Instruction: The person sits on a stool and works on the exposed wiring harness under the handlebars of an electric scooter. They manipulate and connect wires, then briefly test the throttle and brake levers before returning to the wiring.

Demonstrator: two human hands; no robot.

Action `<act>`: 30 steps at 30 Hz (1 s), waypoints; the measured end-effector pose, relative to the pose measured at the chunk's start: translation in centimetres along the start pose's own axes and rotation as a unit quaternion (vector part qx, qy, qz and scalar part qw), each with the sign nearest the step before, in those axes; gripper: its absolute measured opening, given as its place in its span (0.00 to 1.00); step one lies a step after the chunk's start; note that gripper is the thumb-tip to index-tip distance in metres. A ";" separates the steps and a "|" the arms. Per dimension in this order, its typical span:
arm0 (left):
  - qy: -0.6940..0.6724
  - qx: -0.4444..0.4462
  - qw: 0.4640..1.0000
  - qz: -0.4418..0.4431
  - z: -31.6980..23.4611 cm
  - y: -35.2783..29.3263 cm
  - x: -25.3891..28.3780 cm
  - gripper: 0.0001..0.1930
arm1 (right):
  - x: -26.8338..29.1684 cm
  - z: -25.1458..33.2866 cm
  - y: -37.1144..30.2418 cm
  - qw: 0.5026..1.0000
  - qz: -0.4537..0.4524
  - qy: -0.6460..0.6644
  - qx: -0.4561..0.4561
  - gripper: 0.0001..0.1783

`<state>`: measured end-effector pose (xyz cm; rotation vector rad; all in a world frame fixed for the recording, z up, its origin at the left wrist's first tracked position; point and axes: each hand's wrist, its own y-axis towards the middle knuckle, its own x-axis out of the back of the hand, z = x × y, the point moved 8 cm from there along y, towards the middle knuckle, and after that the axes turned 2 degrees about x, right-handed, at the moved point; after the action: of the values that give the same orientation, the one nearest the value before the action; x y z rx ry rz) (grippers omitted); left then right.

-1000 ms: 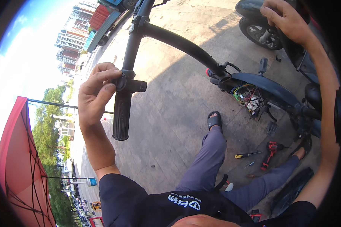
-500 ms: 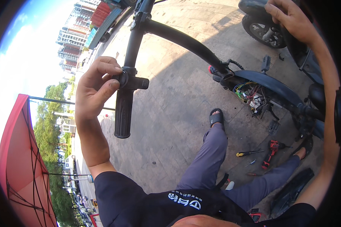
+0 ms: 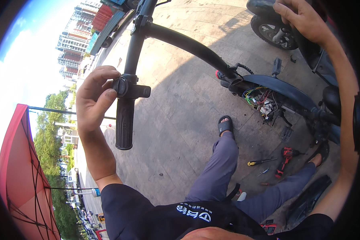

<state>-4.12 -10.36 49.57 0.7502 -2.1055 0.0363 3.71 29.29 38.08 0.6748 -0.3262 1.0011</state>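
Observation:
My left hand (image 3: 94, 100) has its thumb and forefinger at the left rim of a round black knob (image 3: 120, 85) on a handlebar control, fingers curled and pinched around it. Below the knob hangs the ribbed black handlebar grip (image 3: 125, 127); a small black lever-like tab (image 3: 142, 91) sticks out to its right. The handlebar stem (image 3: 196, 48) runs to a black electric bike frame (image 3: 278, 88), where a bundle of coloured wires (image 3: 264, 102) lies exposed. At the upper right, my right hand (image 3: 302, 20) is curled above dark bodywork; what its fingers hold is hidden.
On the paving lie a yellow-handled screwdriver (image 3: 260, 162), a red cordless drill (image 3: 285, 162) and a black plastic cover (image 3: 308, 200). Another wheel (image 3: 272, 34) stands at the upper right. A red canopy (image 3: 18, 160) fills the left edge, and a truck (image 3: 108, 26) is parked beyond.
The handlebar sits slightly further left and lower in the picture. My left fingers have slid toward the knob's left rim, showing more of its face. My right hand stays curled.

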 end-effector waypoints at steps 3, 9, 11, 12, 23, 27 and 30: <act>-0.030 -0.006 0.999 -0.032 0.0 -0.3 0.2 0.13 | 0.0 0.2 -0.1 1.000 -0.002 0.005 0.022 0.12; 0.011 -0.035 0.996 -0.085 -0.2 -1.3 -0.6 0.09 | 0.0 2.0 -0.8 0.998 -0.031 -0.035 0.049 0.11; 0.016 -0.038 0.993 -0.112 -0.3 -1.6 -0.8 0.09 | 0.0 2.5 -1.0 0.998 -0.038 -0.036 0.040 0.11; 0.042 -0.040 0.990 -0.130 -0.4 -1.9 -1.0 0.09 | -0.2 2.4 -0.8 0.999 -0.027 -0.013 0.018 0.11; 0.079 -0.046 0.982 -0.168 -0.8 -2.5 -1.7 0.09 | -0.5 -2.3 1.2 0.990 0.039 -0.097 0.092 0.12; 0.137 -0.030 0.970 -0.197 0.2 -2.9 -0.9 0.15 | -0.1 -2.5 0.4 0.998 0.009 0.050 0.026 0.15; -0.024 -0.003 0.976 -0.215 2.4 -4.0 -0.3 0.22 | -0.5 -1.4 -0.2 0.999 0.011 0.051 0.012 0.15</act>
<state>-3.65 -14.17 46.97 1.1972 -1.9443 -0.2265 3.56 29.78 36.68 0.6402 -0.2333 1.0589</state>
